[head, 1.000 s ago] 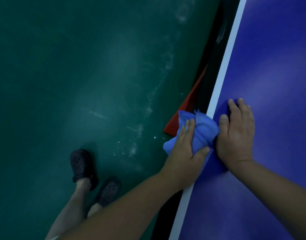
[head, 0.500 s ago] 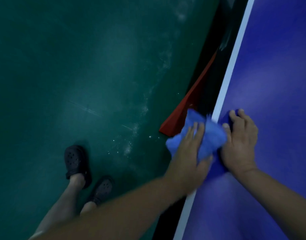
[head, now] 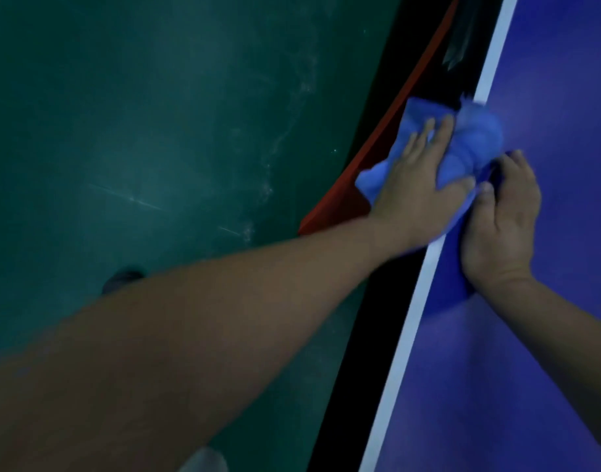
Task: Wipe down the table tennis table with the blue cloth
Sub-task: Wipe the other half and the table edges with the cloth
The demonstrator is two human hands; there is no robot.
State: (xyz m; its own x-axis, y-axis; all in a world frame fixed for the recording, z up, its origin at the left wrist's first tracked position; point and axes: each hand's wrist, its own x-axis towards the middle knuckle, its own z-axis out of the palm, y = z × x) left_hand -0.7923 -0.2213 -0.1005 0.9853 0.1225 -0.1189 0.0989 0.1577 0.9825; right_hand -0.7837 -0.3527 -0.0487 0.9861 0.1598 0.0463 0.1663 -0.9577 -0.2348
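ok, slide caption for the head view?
Left hand and right hand on the blue cloth, draped over the table tennis table's white edge line.

There are 2 hands [head: 418, 189] [head: 500, 226], 1 blue cloth [head: 476, 137], 1 table [head: 547, 335], 1 red board [head: 340, 206], 1 shoe [head: 122, 279].

The person's left hand [head: 418, 185] and right hand [head: 500, 226] are bare up the forearms, and one dark shoe [head: 122, 279] shows.

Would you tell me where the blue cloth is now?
In the head view, the blue cloth straddles the table's white edge stripe, upper right, under the left hand and beside the right hand.
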